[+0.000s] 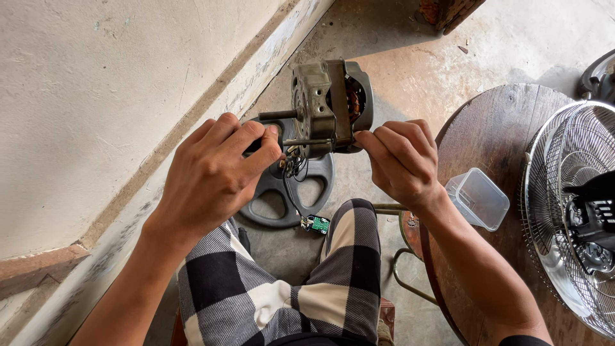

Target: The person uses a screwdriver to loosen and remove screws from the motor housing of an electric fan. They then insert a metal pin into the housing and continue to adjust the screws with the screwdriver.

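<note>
We've got the grey metal fan motor w/ copper windings [330, 106] out, still wired; left hand [214, 176] pinches its shaft, right hand [400, 160] grips the housing.

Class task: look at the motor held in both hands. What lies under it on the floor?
Under the motor lies a grey round plastic fan base with cut-outs; wires hang down to a small green circuit board. The left hand covers the base's left part.
</note>
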